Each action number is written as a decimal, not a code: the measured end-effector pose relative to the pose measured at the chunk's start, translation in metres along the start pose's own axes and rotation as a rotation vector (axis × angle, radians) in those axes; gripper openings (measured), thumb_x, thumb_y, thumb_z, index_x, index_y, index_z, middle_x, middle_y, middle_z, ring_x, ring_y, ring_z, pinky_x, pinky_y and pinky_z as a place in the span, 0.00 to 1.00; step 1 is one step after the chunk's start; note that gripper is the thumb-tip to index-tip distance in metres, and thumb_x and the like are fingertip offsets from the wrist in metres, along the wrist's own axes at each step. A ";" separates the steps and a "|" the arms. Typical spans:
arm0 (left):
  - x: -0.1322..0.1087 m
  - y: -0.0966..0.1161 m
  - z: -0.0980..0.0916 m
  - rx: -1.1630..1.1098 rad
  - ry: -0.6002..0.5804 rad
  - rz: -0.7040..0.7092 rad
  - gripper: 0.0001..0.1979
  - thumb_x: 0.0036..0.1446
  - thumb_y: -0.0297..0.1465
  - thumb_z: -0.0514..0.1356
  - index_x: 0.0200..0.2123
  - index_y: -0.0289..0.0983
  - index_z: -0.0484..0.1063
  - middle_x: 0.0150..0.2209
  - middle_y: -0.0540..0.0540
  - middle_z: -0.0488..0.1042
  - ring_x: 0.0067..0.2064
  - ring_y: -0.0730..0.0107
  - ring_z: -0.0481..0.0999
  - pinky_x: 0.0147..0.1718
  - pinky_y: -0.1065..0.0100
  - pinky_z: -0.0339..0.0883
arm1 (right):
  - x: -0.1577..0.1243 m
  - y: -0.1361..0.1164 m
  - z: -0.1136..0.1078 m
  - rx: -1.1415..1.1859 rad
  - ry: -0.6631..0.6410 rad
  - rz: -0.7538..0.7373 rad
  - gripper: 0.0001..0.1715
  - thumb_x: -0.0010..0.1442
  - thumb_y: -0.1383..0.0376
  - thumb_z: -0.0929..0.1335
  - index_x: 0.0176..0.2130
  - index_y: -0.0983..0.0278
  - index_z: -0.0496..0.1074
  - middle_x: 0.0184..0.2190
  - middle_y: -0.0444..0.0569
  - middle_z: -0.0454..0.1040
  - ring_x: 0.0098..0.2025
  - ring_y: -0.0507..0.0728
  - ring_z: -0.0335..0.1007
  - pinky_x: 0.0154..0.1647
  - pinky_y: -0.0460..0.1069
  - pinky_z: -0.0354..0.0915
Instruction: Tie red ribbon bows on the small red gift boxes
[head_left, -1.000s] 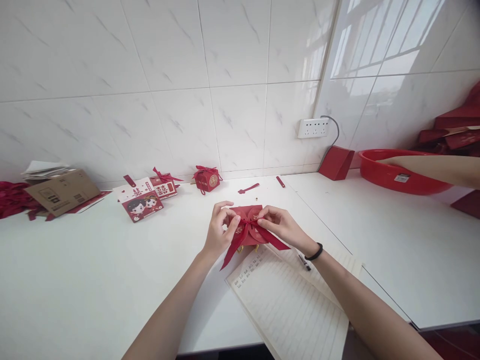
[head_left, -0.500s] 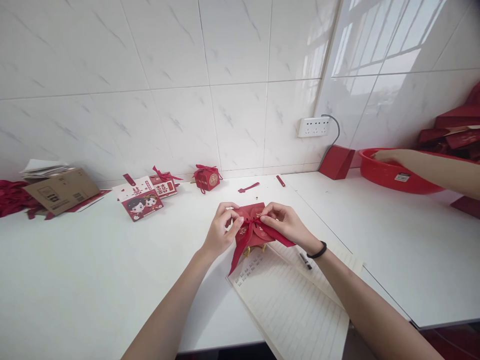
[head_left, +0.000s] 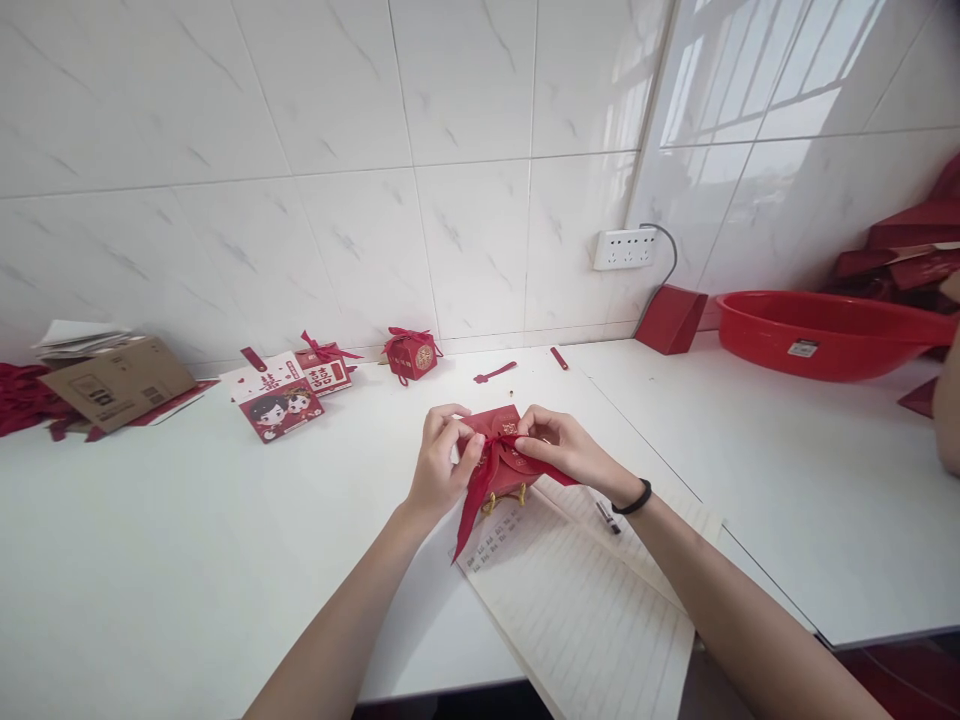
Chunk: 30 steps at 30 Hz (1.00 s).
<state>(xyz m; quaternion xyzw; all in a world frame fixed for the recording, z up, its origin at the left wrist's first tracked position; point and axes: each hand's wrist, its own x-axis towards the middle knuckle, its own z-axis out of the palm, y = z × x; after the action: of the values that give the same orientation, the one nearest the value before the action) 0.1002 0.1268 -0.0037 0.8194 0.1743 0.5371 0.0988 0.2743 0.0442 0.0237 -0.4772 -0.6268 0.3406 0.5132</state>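
Between my hands is a small red gift box with gold print and gold cord handles at its near side. A red ribbon crosses its top and is drawn together in the middle, with loose tails hanging to both sides. My left hand pinches the ribbon on the left of the knot. On the other side my right hand, with a black band at the wrist, pinches the ribbon close to the knot. Under the near edge of the box lies an open lined notebook with handwriting at its upper left.
A pen rests on the notebook. Along the wall stand a tied red box, printed cards, a cardboard piece and a red wedge-shaped box. A red basin is at right, near another person's arm.
My two hands keep their pinch on the ribbon; the box has turned slightly and the left tail hangs a little lower. The other person's arm has drawn back from the basin to the right edge.
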 end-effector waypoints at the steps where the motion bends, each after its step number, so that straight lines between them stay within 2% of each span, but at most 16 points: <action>1: 0.000 0.000 0.000 0.004 0.004 0.022 0.09 0.59 0.30 0.52 0.26 0.37 0.61 0.36 0.44 0.65 0.43 0.66 0.67 0.39 0.64 0.66 | 0.000 -0.001 0.000 -0.001 -0.003 -0.002 0.18 0.53 0.51 0.68 0.28 0.63 0.65 0.27 0.46 0.66 0.28 0.52 0.61 0.28 0.47 0.59; 5: 0.000 0.000 -0.001 -0.018 -0.005 0.114 0.10 0.58 0.31 0.54 0.25 0.38 0.60 0.35 0.45 0.65 0.39 0.69 0.69 0.37 0.65 0.68 | -0.001 -0.003 0.000 0.015 -0.015 -0.007 0.17 0.55 0.52 0.66 0.28 0.63 0.64 0.27 0.46 0.66 0.29 0.52 0.61 0.28 0.47 0.58; 11: 0.000 -0.002 -0.002 -0.025 0.013 0.204 0.08 0.56 0.27 0.56 0.25 0.37 0.60 0.36 0.46 0.64 0.40 0.70 0.69 0.37 0.67 0.69 | -0.002 -0.002 -0.001 0.031 -0.066 -0.045 0.16 0.54 0.53 0.68 0.28 0.63 0.66 0.29 0.46 0.65 0.30 0.52 0.61 0.31 0.48 0.59; 20: 0.001 0.000 -0.002 -0.060 -0.067 0.127 0.05 0.57 0.25 0.53 0.29 0.37 0.65 0.37 0.45 0.65 0.40 0.69 0.68 0.39 0.65 0.67 | -0.001 -0.001 -0.001 0.020 -0.045 -0.034 0.20 0.57 0.51 0.65 0.25 0.64 0.66 0.27 0.45 0.64 0.29 0.51 0.60 0.30 0.47 0.57; 25: 0.001 -0.001 -0.002 -0.068 -0.056 0.081 0.08 0.56 0.26 0.53 0.25 0.36 0.62 0.37 0.45 0.65 0.39 0.70 0.68 0.37 0.66 0.67 | -0.001 0.002 -0.002 0.072 -0.081 0.001 0.22 0.58 0.50 0.64 0.26 0.66 0.65 0.26 0.45 0.64 0.28 0.50 0.58 0.30 0.46 0.56; 30: 0.000 -0.001 -0.003 -0.066 -0.050 0.094 0.08 0.56 0.25 0.54 0.24 0.36 0.60 0.37 0.45 0.64 0.37 0.71 0.68 0.35 0.67 0.67 | 0.000 0.007 -0.002 0.081 -0.086 0.014 0.23 0.58 0.50 0.64 0.25 0.66 0.63 0.25 0.44 0.63 0.27 0.50 0.56 0.28 0.46 0.54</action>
<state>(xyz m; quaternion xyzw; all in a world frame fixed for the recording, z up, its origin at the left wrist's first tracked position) 0.0977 0.1276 -0.0025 0.8361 0.1151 0.5260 0.1048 0.2780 0.0463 0.0178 -0.4453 -0.6306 0.3894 0.5025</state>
